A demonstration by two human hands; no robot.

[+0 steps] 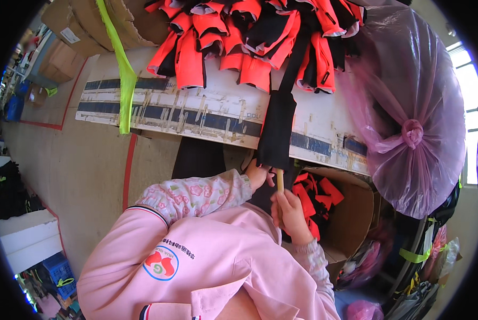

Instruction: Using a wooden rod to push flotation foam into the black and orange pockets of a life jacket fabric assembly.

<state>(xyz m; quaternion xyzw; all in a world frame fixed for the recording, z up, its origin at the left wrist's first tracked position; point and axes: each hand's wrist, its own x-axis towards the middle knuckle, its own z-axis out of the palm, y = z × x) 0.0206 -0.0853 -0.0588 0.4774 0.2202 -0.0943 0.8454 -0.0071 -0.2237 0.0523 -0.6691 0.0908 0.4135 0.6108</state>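
A black fabric piece (277,125), narrow and tube-like, hangs over the front edge of the table toward me. My left hand (256,175) is closed on its lower end, with the fingers partly hidden by the cloth. My right hand (289,210) grips a pale wooden-looking stick (280,180) just below that end. The stick's top meets the fabric's lower opening; how far it reaches inside is hidden. Beyond, many bright orange-and-black fabric pieces (190,61) lie heaped on the table.
The white table (169,114) has worn, taped edges. A large pink plastic bag (412,133), knotted, bulges at the right. Below the table, a cardboard box (351,213) holds more orange-and-black pieces. A neon yellow strip (126,90) hangs at the left, beside cardboard (89,26).
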